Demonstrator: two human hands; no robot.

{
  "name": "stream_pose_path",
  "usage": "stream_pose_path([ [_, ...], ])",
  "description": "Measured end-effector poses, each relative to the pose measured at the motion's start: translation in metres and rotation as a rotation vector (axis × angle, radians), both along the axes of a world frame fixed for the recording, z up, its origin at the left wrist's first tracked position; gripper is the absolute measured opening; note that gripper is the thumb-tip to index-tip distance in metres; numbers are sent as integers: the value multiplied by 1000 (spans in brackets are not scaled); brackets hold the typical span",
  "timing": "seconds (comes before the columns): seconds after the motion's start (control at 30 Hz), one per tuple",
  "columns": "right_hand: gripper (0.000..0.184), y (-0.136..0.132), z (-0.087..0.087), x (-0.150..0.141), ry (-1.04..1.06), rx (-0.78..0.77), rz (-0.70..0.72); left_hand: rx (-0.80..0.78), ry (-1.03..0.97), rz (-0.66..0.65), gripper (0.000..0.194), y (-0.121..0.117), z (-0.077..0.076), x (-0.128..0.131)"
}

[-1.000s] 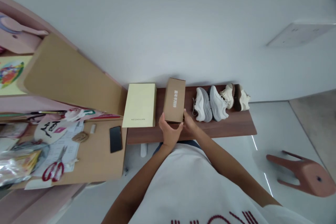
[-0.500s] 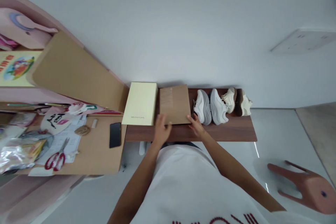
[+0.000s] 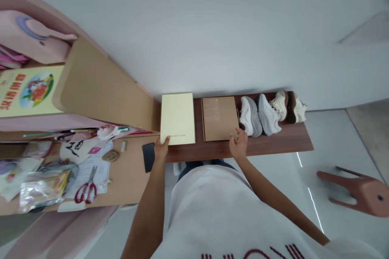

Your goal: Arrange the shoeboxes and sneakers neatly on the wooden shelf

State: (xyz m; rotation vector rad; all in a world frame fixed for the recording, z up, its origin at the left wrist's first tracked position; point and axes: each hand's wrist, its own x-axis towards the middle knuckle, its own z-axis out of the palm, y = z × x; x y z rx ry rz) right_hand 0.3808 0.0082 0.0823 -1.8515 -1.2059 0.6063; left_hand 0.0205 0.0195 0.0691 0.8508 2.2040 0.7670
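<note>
A brown cardboard box (image 3: 219,118) lies flat on a dark wooden bench (image 3: 273,143), next to a pale yellow box (image 3: 178,118) on its left. My left hand (image 3: 161,148) touches the near left corner of the yellow box, fingers curled on its edge. My right hand (image 3: 238,145) hovers just off the brown box's near right corner, fingers loosely bent and holding nothing. Two pairs of pale sneakers (image 3: 260,114) stand to the right of the brown box.
A black phone (image 3: 148,156) lies on the light wooden desk (image 3: 127,182) at left, with red scissors (image 3: 85,191), papers and packets. A tan shelf panel (image 3: 100,89) rises behind. A reddish stool (image 3: 358,192) lies tipped on the white floor at right.
The brown box went from standing on edge in both hands to lying flat on the bench. My left hand moved left to the yellow box; my right hand drew back from the brown box.
</note>
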Motion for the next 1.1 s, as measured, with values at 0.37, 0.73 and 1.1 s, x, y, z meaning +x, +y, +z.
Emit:
stream_pose_path([
  [0.37,28,-40,44,-106,43,26,190,-506,346,82,88,-61,-40,-78],
  [0.73,27,-59,46,-129,113,-53,114,-580,350,92,83,-43,-68,-87],
  [1.1,58,-9,1,-157,313,-370,137,18,51,-41,58,-46,-36,-39],
])
